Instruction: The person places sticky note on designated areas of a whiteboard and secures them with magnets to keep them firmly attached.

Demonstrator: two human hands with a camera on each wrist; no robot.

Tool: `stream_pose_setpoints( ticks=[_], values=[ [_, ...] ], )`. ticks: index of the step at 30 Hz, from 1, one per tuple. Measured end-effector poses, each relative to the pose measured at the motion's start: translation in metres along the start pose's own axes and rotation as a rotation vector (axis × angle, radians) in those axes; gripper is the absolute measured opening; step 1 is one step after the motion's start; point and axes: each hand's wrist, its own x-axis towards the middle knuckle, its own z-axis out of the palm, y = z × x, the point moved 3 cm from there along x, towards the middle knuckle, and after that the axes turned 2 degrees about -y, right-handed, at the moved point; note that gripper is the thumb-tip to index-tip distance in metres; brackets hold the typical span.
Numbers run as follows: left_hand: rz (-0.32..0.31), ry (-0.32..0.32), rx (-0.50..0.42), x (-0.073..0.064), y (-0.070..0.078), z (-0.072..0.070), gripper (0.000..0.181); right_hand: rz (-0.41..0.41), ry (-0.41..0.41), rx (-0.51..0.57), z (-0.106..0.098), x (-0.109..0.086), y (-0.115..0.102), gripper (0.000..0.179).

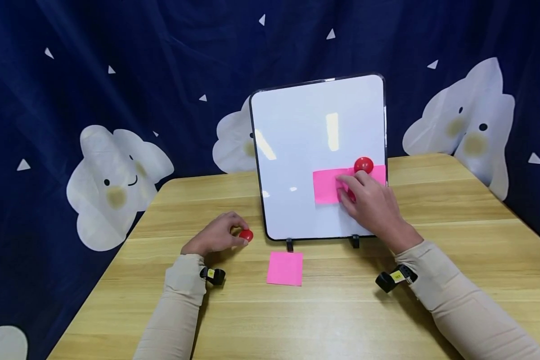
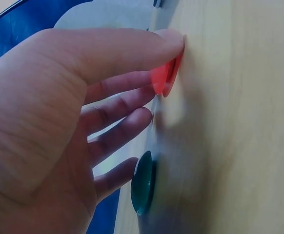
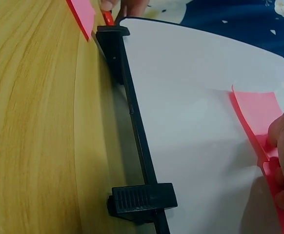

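My left hand [image 1: 220, 233] pinches a red round magnet [image 1: 246, 235] between thumb and fingertips, low over the wooden table. In the left wrist view, a green round magnet [image 2: 143, 184] lies by the little finger. On the whiteboard [image 1: 292, 145], two pink sticky notes [image 1: 326, 187] sit side by side near the lower right. A red magnet [image 1: 363, 164] stays at the top of the right-hand note. My right hand [image 1: 373, 202] is at the seam between the notes, thumb and fingers around another red magnet [image 1: 352, 195], mostly hidden by the hand.
A loose pink sticky note [image 1: 285, 268] lies on the table [image 1: 324, 320] before the board. Small black stand feet [image 1: 290, 245] hold up the board's lower edge. Behind hangs a dark blue curtain [image 1: 184, 45] with white clouds.
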Motion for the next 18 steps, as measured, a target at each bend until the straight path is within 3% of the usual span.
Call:
stream_pose_setpoints(
  ticks=[18],
  values=[
    [-0.040, 0.059, -0.083, 0.0028, 0.0033, 0.0018, 0.026, 0.011, -0.015, 0.002, -0.0002, -0.0015, 0.0012, 0.044]
  ],
)
